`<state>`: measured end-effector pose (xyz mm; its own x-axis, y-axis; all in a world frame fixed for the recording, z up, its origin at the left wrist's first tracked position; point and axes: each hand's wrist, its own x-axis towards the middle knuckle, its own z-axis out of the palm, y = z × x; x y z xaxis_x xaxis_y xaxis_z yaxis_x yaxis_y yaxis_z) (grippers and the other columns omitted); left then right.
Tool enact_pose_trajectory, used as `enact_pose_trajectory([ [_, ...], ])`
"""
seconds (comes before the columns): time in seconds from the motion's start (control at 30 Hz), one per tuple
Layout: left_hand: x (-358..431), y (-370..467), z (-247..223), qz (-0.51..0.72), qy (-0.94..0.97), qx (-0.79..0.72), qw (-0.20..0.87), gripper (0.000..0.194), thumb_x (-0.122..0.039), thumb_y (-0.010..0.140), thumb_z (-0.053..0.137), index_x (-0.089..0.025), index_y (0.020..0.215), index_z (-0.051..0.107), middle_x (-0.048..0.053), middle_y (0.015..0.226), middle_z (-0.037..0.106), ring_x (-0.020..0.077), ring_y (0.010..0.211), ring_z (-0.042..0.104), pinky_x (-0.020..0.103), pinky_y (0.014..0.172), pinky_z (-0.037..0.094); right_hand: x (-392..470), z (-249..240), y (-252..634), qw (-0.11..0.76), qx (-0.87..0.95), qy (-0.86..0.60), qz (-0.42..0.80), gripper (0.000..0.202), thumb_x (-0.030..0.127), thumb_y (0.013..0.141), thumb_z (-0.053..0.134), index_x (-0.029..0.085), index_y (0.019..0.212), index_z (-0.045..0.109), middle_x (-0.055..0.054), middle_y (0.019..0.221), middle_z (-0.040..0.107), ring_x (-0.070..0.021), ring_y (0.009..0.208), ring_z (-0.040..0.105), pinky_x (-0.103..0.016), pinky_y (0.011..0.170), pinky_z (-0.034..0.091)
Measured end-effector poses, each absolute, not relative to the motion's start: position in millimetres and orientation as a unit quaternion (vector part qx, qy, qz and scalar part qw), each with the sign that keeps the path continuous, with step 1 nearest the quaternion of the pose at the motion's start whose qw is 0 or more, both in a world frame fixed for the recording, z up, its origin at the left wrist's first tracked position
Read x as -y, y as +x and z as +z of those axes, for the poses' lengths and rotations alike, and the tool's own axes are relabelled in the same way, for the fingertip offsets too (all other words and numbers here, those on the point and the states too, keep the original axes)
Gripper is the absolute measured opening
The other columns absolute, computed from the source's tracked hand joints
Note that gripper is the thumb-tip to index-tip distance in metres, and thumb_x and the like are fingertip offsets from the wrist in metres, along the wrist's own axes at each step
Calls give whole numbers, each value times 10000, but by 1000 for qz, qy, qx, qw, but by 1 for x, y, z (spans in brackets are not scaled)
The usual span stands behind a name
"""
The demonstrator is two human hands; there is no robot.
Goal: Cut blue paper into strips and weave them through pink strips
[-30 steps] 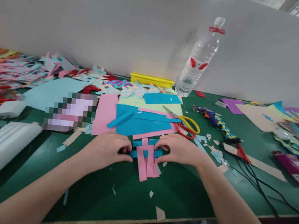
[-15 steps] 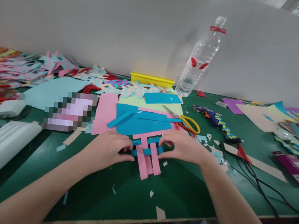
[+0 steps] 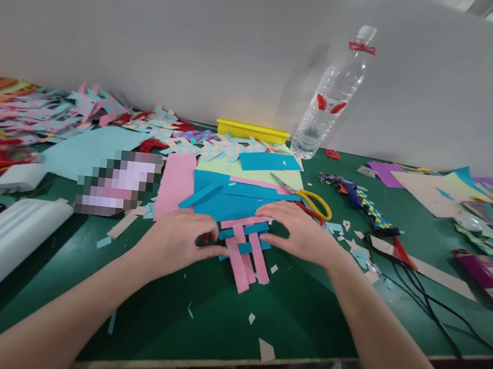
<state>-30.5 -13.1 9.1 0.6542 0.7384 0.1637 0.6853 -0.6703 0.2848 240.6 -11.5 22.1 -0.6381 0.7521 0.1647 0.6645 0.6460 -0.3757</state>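
Observation:
A small weave of pink and blue paper strips [image 3: 239, 256] lies on the green table between my hands. Its pink strips hang down toward me from a pink band, and two blue strips cross them. My left hand [image 3: 186, 237] has its thumb and curled fingers at the left ends of the blue strips, closed on that edge. On the other side, my right hand [image 3: 297, 231] has its fingers apart, with the fingertips at the upper right corner and the thumb by the lower blue strip's right end. Blue paper [image 3: 209, 205] and yellow-handled scissors [image 3: 315, 203] lie just behind.
A water bottle [image 3: 332, 97] leans at the wall beside a yellow plastic bar [image 3: 252, 131]. To the left are a blurred phone [image 3: 118, 186], a white roll-like object [image 3: 11, 248] and heaped strips. A glue gun [image 3: 351, 195] with black cables and scraps lies right.
My right hand has loosened, its fingers spreading away from the strips' right side. The left hand stays at the left edge, and the weave has shifted only slightly.

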Motion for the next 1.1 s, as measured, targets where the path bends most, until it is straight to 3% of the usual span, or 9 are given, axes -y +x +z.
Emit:
enact_pose_trajectory([
  [0.1, 9, -35, 8, 155, 914, -356, 117, 412, -577, 801, 596, -199, 963, 622, 33, 950, 647, 201, 871, 581, 309, 739, 415, 13, 21, 236, 134, 907, -354, 184, 595, 520, 813, 603, 289, 1342, 455, -28, 1401, 485, -228, 1302, 404, -415, 1103, 254],
  [0.17, 6, -37, 4, 151, 924, -329, 120, 492, -563, 780, 630, -236, 1144, 576, 42, 1131, 609, 230, 1045, 544, 344, 856, 410, 14, 21, 235, 107, 911, -337, 211, 716, 533, 766, 649, 324, 1395, 379, -14, 1474, 387, -241, 1351, 336, -438, 1125, 202],
  [0.23, 3, -38, 1, 137, 936, -303, 117, 514, -529, 795, 633, -285, 1234, 527, 32, 1253, 558, 239, 1140, 506, 378, 935, 383, 14, 21, 237, 85, 906, -344, 232, 795, 534, 732, 679, 341, 1419, 330, -11, 1509, 322, -255, 1371, 299, -449, 1118, 212],
  [0.33, 1, -38, -3, 128, 944, -284, 114, 531, -468, 839, 610, -314, 1323, 453, 29, 1355, 497, 239, 1216, 466, 404, 999, 351, 12, 22, 242, 76, 891, -369, 252, 829, 548, 692, 706, 335, 1411, 352, -25, 1495, 344, -268, 1351, 326, -439, 1089, 270],
  [0.53, 3, -34, -5, 128, 947, -273, 112, 485, -429, 871, 579, -298, 1324, 464, 39, 1318, 542, 239, 1209, 486, 404, 987, 393, 8, 23, 245, 104, 876, -389, 267, 628, 509, 749, 676, 314, 1319, 497, -39, 1282, 575, -251, 1158, 507, -386, 950, 412],
  [0.63, 4, -32, -7, 128, 952, -262, 93, 396, -372, 914, 529, -259, 1292, 492, 52, 1304, 554, 236, 1194, 502, 408, 973, 408, 8, 21, 243, 111, 877, -380, 272, 540, 444, 790, 655, 319, 1297, 521, -26, 1229, 616, -238, 1104, 540, -369, 910, 432],
  [0.9, 6, -33, -4, 130, 949, -270, 94, 444, -415, 898, 540, -241, 1302, 476, 69, 1290, 563, 244, 1174, 521, 408, 958, 419, 10, 24, 242, 119, 872, -368, 301, 573, 425, 764, 679, 294, 1299, 521, -28, 1316, 563, -238, 1180, 510, -372, 971, 399],
  [1.1, 6, -36, -4, 127, 948, -263, 125, 462, -391, 889, 569, -278, 1321, 452, 59, 1291, 556, 237, 1176, 511, 393, 961, 403, 8, 25, 250, 59, 892, -356, 272, 701, 452, 679, 737, 258, 1312, 506, -58, 1370, 494, -275, 1254, 410, -469, 1068, 249],
])
